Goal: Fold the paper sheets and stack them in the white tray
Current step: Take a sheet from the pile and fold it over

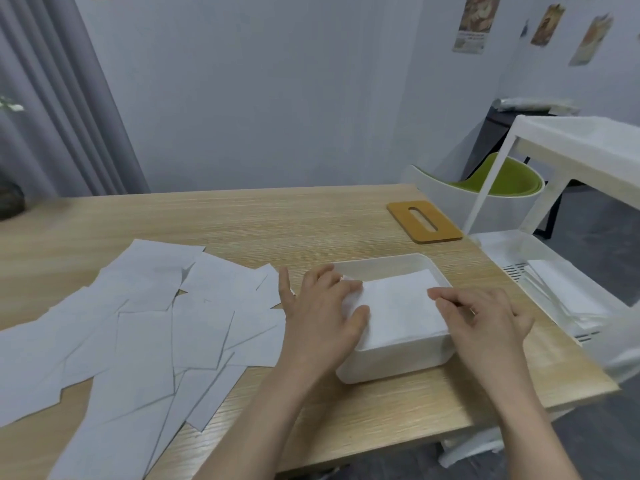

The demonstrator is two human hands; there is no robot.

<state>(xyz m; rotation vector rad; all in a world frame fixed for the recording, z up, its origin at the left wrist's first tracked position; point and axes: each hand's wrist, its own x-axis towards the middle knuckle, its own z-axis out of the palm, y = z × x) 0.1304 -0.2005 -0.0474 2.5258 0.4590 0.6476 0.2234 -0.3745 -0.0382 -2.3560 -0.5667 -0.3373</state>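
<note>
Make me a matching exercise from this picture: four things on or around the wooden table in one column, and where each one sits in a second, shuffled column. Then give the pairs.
Things
1. loose white paper sheets
2. folded white paper stack
3. flat wooden lid with an oval slot
4. green-cushioned white chair

Places
A. inside the white rectangular plastic tray, under both hands
B. behind the table's far right corner
C. spread over the left side of the light wooden table
D. flat on the table beyond the tray

Pairs: 1-C, 2-A, 3-D, 4-B
</note>
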